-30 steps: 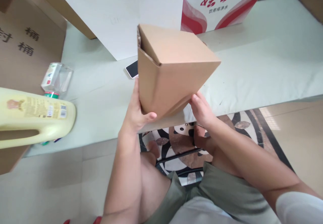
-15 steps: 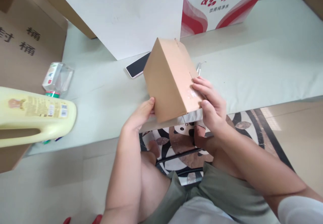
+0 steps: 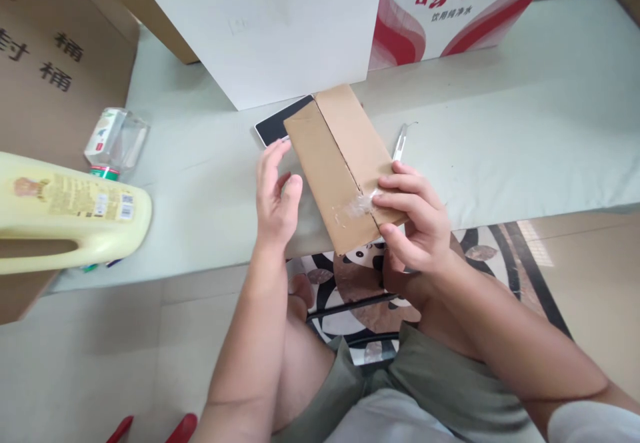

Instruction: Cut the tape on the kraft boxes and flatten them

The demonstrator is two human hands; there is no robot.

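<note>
A small brown cardboard box lies on the pale table, its flap seam facing up with a crumpled bit of clear tape near the front end. My right hand grips the box's near right corner, fingers on top by the tape and thumb underneath. Just left of the box is my left hand, fingers spread and loose, holding nothing. A black phone lies partly under the box's far end. A thin metal tool rests to the box's right.
A big yellow jug lies on its side at the left, with a clear plastic bottle behind it. A white box, a red-and-white carton and brown cartons stand along the back. My knees are below the table edge.
The box came down from being held up and turned; it now lies flat, seam up. My left hand let go and moved aside. My right hand stayed on the box's near corner.
</note>
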